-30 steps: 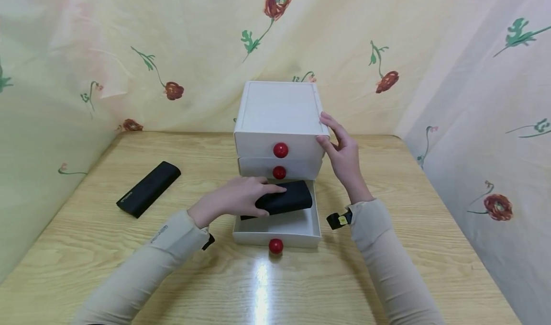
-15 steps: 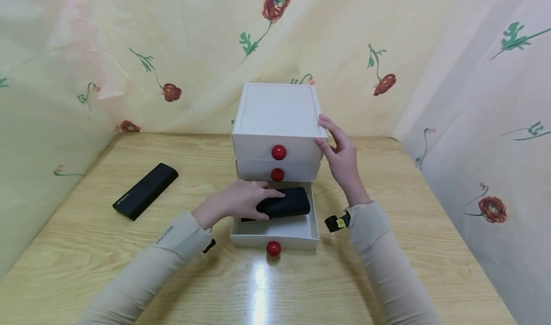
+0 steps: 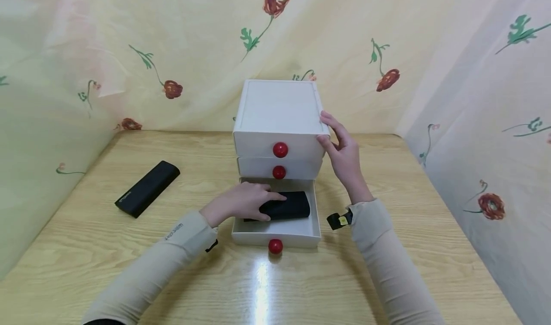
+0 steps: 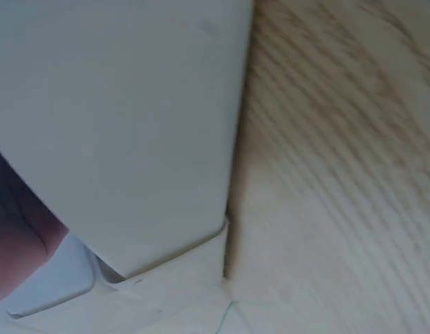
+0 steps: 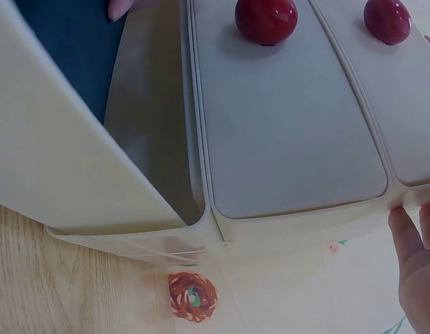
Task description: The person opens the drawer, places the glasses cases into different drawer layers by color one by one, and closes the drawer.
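Note:
A white cabinet (image 3: 281, 106) with red knobs stands on the table, its bottom drawer (image 3: 280, 239) pulled out. Inside that drawer a black glasses case (image 3: 294, 205) lies crosswise. My left hand (image 3: 243, 201) grips the case's left end, thumb along the front and index finger over the top. In the left wrist view the drawer's side wall (image 4: 131, 125) covers most of the hand. My right hand (image 3: 344, 157) rests on the cabinet's upper right corner with extended fingers, thumb on the front. The right wrist view shows its fingers (image 5: 408, 240) at the cabinet's side.
A second black glasses case (image 3: 148, 189) lies slanted on the wooden table (image 3: 206, 286), left of the cabinet. The upper drawers, with red knobs (image 3: 280, 150), are closed. Flowered cloth (image 3: 206, 42) hangs close behind and along both sides.
My left hand has moved down and slightly right with the glasses case, which has gone from tilted to nearly level in the drawer. The right hand keeps its place on the cabinet.

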Demonstrator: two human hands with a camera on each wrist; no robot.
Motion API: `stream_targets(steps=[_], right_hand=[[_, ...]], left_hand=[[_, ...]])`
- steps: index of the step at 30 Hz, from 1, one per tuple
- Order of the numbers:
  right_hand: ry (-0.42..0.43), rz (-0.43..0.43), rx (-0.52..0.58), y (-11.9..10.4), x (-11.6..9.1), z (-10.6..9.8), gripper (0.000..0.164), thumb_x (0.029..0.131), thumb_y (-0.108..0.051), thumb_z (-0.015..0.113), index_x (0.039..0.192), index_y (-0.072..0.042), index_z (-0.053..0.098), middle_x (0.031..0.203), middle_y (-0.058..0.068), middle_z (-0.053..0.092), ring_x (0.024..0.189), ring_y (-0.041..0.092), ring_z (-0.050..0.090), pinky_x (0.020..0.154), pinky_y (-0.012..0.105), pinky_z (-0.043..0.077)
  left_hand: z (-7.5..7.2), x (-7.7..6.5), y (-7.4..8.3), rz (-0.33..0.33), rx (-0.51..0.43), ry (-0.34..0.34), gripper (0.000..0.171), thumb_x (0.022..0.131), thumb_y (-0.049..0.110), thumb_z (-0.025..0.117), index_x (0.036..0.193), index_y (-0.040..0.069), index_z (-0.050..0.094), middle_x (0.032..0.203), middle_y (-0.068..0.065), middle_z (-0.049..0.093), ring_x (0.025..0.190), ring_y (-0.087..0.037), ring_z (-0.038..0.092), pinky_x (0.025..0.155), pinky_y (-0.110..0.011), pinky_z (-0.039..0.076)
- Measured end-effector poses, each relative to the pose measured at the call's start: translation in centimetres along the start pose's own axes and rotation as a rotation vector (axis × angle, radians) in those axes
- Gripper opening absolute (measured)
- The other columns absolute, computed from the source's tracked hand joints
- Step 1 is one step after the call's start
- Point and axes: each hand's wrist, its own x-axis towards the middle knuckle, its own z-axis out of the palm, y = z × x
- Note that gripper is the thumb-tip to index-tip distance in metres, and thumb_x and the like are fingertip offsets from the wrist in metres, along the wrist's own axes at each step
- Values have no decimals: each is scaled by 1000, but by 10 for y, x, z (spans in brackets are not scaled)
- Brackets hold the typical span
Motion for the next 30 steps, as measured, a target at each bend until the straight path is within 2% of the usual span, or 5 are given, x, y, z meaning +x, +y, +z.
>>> stream_targets(steps=[5, 9, 17, 24, 30], right_hand=[[-5, -3, 8, 1, 1, 2, 41, 96, -18, 61, 136, -12, 56, 150, -3, 47, 144, 12, 34, 98, 23, 50], [-3, -4, 7, 1, 4, 3, 41, 96, -19, 60, 136, -13, 56, 150, -4, 47, 144, 11, 34, 95, 18, 50], [-14, 7, -4, 0, 5, 1, 42, 96, -23, 61, 137, -15, 55, 150, -7, 46, 144, 10, 34, 103, 34, 48], [1, -3, -23, 3, 2, -4, 40, 96, -19, 60, 136, -14, 55, 150, -6, 46, 144, 12, 34, 98, 23, 50], [-5, -11, 13, 5, 2, 0, 41, 96, -19, 60, 136, -13, 55, 150, -5, 46, 144, 12, 34, 101, 27, 49]], left_hand=[[2, -1, -2, -4, 16, -7, 59, 86, 35, 72, 140, 28, 51, 123, -6, 62, 100, -18, 59, 84, -34, 54], [3, 0, -3, 26, 72, 11, 59, 86, 38, 72, 140, 27, 52, 122, -8, 62, 94, -18, 60, 80, -33, 56], [9, 2, -5, 20, 87, 19, 60, 86, 37, 72, 141, 28, 50, 125, -8, 59, 98, -18, 60, 83, -33, 56], [16, 4, -3, 29, 61, 28, 64, 87, 34, 72, 144, 31, 46, 131, -7, 57, 110, -20, 59, 87, -35, 56], [17, -9, -5, 39, 111, 33, 74, 82, 24, 78, 146, 32, 42, 130, -8, 54, 109, -21, 57, 77, -31, 56]])
